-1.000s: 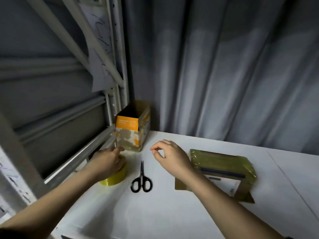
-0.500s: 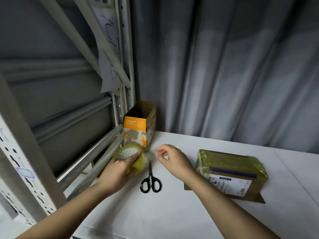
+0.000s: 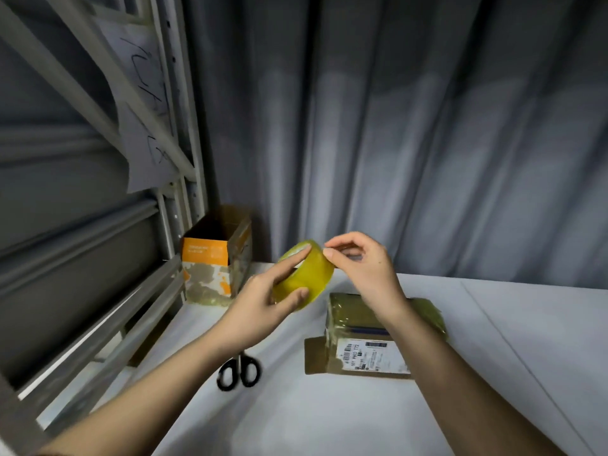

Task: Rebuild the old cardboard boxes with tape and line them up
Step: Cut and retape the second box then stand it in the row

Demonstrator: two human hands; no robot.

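A roll of yellowish clear tape [image 3: 304, 279] is held up above the table by the left hand [image 3: 263, 307], whose fingers are stretched along the roll's upper edge while the thumb is curled under its lower side, so that the roll is gripped between them. The right hand [image 3: 360, 268] is raised just beside the roll, its thumb and forefinger brought together at the roll's upper right rim in a pinch; whether a loose end of tape is actually caught between them cannot be told. The other fingers of that hand are loosely curled. Below the left wrist, a pair of black-handled scissors [image 3: 239, 373] is seen lying on the white table [image 3: 329, 422], the blades hidden behind the forearm. Under the right wrist, a flattened brown cardboard box [image 3: 365, 340] wrapped in old glossy tape and bearing a white shipping label lies flat on the table, with one flap spread out at its near left corner. Farther back, at the table's far left corner, an open-topped orange and white box [image 3: 214, 258] stands upright against a grey metal rack [image 3: 177, 159]. A sheet of paper [image 3: 141, 126] with handwriting hangs from the rack. A grey curtain [image 3: 411, 126] fills the background behind the table.
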